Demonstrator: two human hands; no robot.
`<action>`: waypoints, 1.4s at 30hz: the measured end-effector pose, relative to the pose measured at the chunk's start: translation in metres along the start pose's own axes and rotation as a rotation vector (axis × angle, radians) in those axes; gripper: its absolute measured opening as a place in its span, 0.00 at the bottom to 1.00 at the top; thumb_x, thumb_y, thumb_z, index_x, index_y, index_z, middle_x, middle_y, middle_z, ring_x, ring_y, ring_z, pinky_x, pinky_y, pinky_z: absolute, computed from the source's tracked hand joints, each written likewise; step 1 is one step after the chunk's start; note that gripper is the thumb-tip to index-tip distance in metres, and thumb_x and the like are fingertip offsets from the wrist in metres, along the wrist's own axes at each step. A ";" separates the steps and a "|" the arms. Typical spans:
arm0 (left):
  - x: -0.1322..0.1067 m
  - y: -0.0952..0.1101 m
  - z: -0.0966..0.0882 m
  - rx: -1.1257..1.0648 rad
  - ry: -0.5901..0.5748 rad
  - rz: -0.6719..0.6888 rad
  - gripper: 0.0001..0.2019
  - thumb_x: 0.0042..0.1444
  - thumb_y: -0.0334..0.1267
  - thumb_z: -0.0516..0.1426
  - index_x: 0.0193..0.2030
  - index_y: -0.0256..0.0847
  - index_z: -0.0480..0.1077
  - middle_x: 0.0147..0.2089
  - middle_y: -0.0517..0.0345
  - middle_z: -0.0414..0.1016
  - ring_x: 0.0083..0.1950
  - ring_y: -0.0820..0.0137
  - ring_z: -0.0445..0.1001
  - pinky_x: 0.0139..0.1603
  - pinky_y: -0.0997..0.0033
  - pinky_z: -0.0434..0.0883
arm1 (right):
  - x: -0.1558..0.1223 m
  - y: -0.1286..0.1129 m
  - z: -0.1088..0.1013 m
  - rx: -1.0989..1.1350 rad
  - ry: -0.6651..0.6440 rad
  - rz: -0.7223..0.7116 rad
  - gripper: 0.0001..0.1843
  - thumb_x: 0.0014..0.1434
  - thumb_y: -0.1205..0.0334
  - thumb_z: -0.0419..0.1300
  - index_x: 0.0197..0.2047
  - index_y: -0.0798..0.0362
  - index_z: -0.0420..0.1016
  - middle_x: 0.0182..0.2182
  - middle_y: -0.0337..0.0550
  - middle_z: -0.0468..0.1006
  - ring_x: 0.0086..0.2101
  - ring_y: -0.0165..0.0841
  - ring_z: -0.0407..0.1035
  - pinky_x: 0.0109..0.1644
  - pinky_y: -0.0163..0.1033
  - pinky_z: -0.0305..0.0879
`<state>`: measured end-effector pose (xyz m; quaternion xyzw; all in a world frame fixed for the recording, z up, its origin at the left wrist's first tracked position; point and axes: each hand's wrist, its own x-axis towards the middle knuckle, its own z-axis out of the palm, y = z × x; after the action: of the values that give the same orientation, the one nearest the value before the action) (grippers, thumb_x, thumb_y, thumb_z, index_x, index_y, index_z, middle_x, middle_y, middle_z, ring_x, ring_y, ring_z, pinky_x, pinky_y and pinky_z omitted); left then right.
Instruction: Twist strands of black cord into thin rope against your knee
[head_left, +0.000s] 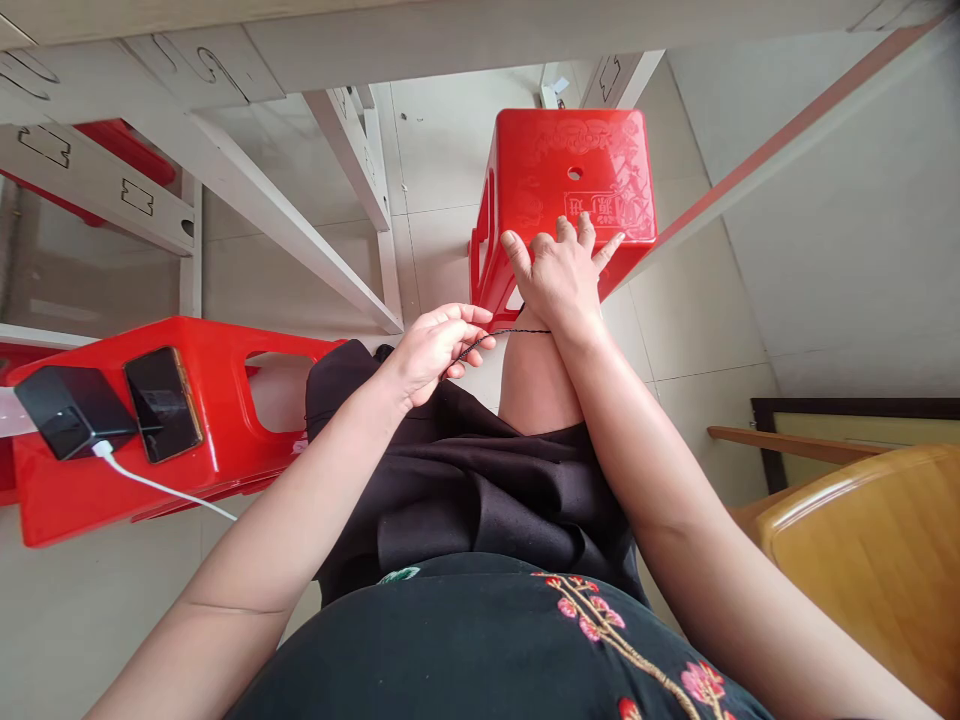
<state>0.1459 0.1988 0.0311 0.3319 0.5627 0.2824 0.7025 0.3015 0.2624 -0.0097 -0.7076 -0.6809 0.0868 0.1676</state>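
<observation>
A thin black twisted cord runs from my left hand across to my right wrist. The fingers of my left hand are curled and closed on the cord, above the black skirt. My right hand lies palm down over my bare knee, fingers spread and stretched out. The cord meets the underside of that wrist, and its far end is hidden there. Just beyond my right fingertips stands a red plastic stool with a small hole in its seat.
Another red stool at the left carries a phone and a black box-shaped device with a white cable. A white table frame spans overhead and left. A wooden chair stands at the right.
</observation>
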 end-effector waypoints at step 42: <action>-0.038 0.008 0.043 0.111 -0.079 0.273 0.09 0.46 0.41 0.62 0.30 0.37 0.76 0.28 0.58 0.73 0.30 0.77 0.66 0.32 0.77 0.63 | -0.095 0.019 -0.105 1.003 -0.403 0.027 0.13 0.53 0.51 0.62 0.28 0.53 0.72 0.23 0.37 0.68 0.25 0.25 0.58 0.28 0.34 0.56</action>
<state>0.1801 0.1675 0.0665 0.4546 0.4990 0.3303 0.6597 0.3509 0.1551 0.0713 -0.5188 -0.5655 0.5372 0.3499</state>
